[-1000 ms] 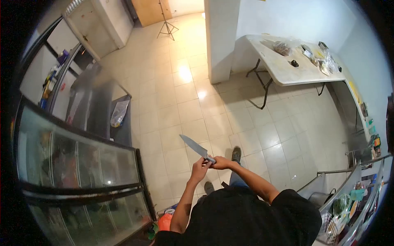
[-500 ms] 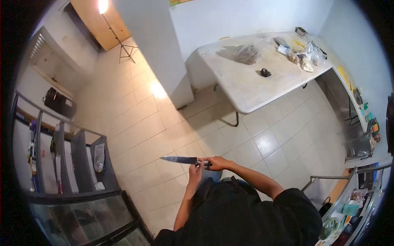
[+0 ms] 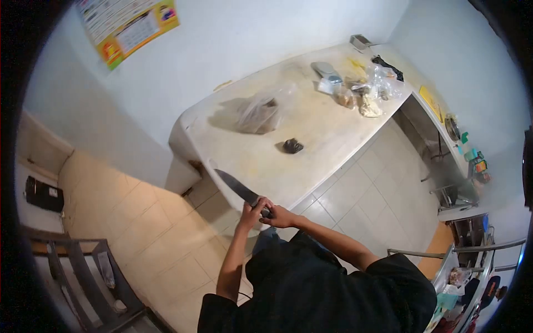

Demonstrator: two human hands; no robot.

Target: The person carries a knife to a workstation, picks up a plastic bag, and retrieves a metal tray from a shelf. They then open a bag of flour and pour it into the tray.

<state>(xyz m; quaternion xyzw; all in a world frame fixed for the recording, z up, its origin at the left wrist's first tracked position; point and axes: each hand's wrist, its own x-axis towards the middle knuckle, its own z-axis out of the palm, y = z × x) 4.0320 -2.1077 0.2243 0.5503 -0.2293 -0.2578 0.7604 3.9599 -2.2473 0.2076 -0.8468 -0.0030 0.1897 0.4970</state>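
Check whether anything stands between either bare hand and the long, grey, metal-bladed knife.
Nothing visible does: the left hand and the right hand both touch the long, grey, metal-bladed knife at its handle end, partly hiding it.

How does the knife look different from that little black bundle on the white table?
Shape: the knife is long and flat with a tapering blade, while the black bundle is compact and crumpled.
Support: the knife is held by the left hand and right hand; the black bundle rests on the white table.
Both look dark.
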